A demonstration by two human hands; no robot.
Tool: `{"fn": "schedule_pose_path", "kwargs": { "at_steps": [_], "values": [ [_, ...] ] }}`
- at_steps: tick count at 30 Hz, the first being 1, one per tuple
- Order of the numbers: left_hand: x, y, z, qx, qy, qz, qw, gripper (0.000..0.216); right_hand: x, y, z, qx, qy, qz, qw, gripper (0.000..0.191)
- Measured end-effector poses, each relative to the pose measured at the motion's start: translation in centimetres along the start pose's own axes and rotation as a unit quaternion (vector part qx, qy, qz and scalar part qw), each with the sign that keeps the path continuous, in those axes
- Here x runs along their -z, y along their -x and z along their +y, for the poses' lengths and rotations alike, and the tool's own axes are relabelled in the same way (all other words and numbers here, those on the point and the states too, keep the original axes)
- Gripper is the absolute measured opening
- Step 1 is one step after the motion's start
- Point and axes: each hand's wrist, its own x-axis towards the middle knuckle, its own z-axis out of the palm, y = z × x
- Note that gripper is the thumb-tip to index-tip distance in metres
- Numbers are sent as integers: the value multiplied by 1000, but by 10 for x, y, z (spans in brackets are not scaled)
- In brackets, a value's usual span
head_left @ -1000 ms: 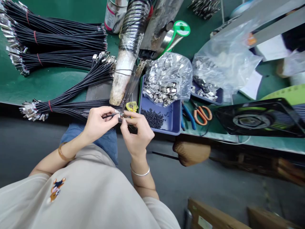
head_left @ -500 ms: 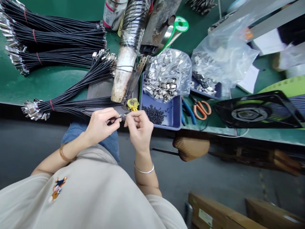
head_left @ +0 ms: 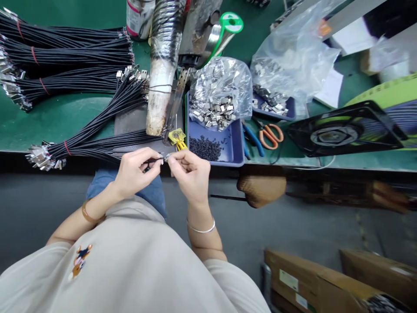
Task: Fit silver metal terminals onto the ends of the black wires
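My left hand (head_left: 137, 170) pinches a black cable (head_left: 151, 161) close to its end, at the bench's front edge. Fingertip to fingertip with it, my right hand (head_left: 190, 174) is closed in a pinch at a small metal connector (head_left: 167, 157) on the cable's end; fingers hide part of it. Behind the hands lie bundled black cables (head_left: 97, 143) with metal plugs at their ends. A yellow piece (head_left: 177, 138) stands just beyond my right fingertips, below the soldering fixture (head_left: 177, 100). Right of it, a blue tray (head_left: 232, 145) holds small black pieces (head_left: 204, 148) and a bag of metal shells (head_left: 220, 95).
A taped duct (head_left: 159, 91) hangs over the bench beside a solder spool (head_left: 224, 32). Blue-handled pliers (head_left: 253, 140), orange-handled scissors (head_left: 271, 136) and a black fan (head_left: 345, 132) lie to the right. Below are a wooden stool (head_left: 261, 186) and cardboard boxes (head_left: 306, 278).
My right fingertips have moved slightly left, up to the cable end by my left hand. The view has shifted, so the bench items appear a little further left and higher.
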Motion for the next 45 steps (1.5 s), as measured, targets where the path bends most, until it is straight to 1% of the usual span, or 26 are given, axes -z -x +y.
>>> {"fn": "schedule_pose_path", "kwargs": {
  "at_steps": [1,2,4,5,6,7,9,12,15,17,19,21,22,23,24,26,28,29,31,37,45],
  "values": [
    [2,-1,0,36,40,-5,999,10,5,-1,1,-2,-15,26,1000,22],
    [4,-3,-1,73,83,-13,994,9,12,-4,3,-1,-12,65,998,23],
    [8,-7,-3,135,163,-38,977,12,29,-13,10,2,48,148,988,23],
    [9,-8,-4,154,193,-50,968,13,38,-20,15,-2,98,166,981,22],
    [9,-10,-5,166,212,-59,961,14,47,-28,22,-9,154,162,975,21],
    [9,-12,-6,173,225,-64,957,14,55,-36,30,-15,202,143,969,19],
    [9,-15,-8,178,236,-71,953,14,66,-54,46,-38,262,95,960,11],
    [9,-17,-10,182,240,-83,950,14,72,-76,65,-91,277,28,956,7],
    [9,-17,-11,187,231,-84,951,13,72,-85,69,-98,265,-15,959,9],
    [8,-17,-11,190,222,-75,953,15,71,-82,65,-88,260,-3,962,11],
    [6,-17,-10,192,214,-62,956,16,68,-74,57,-72,231,52,969,14],
    [4,-17,-9,196,207,-49,957,16,60,-60,45,-46,151,121,980,15],
    [2,-16,-8,198,205,-42,958,15,53,-52,39,-31,89,146,985,16],
    [1,-16,-6,203,204,-35,957,14,46,-44,33,-20,27,152,988,17],
    [-1,-16,-5,208,204,-29,956,13,38,-35,27,-14,-26,146,989,17],
    [-3,-15,-2,223,204,-19,953,13,22,-20,18,-31,-84,91,992,15],
    [-5,-14,1,233,203,-11,951,13,7,-9,12,-55,-92,47,993,11],
    [-6,-14,2,236,202,-7,951,14,2,-5,11,-64,-86,38,994,9],
    [-7,-13,3,238,199,-3,951,14,-5,-2,12,-69,-70,40,994,7],
    [-6,-12,6,238,193,-2,952,14,-5,-3,17,-73,-69,44,994,8],
    [-6,-11,4,228,183,-6,956,14,-5,-2,12,-74,-88,33,993,10]
  ]
}}
